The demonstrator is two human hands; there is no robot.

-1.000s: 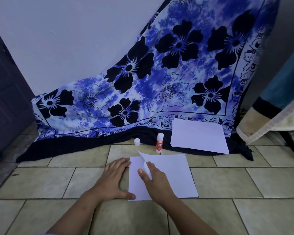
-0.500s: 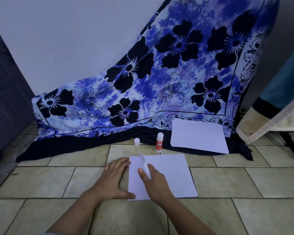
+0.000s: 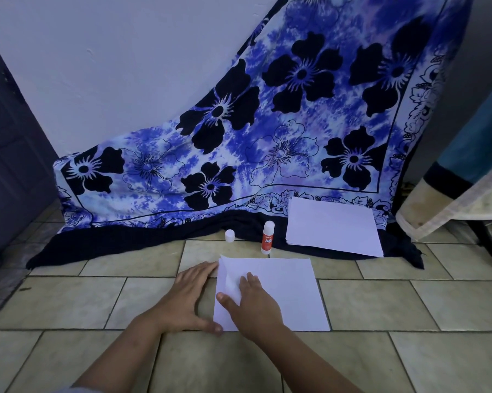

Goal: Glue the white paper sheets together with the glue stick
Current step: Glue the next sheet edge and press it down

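White paper sheets (image 3: 290,290) lie stacked on the tiled floor in front of me. My right hand (image 3: 253,303) rests flat on the left part of the top sheet, fingers straight, pressing it down. My left hand (image 3: 189,296) lies flat on the floor at the sheets' left edge, thumb touching the near left corner. A red and white glue stick (image 3: 267,237) stands upright just beyond the sheets, uncapped, with its white cap (image 3: 229,235) standing to its left.
A second stack of white paper (image 3: 334,226) lies on the dark hem of a blue flowered cloth (image 3: 239,143) draped against the wall. A dark door stands at the left. Furniture with a dark leg (image 3: 486,242) stands at the right.
The top sheet's left corner, lifted and curled a second ago, has been lowered and now lies almost flat under my right hand. My left hand has stayed in place.
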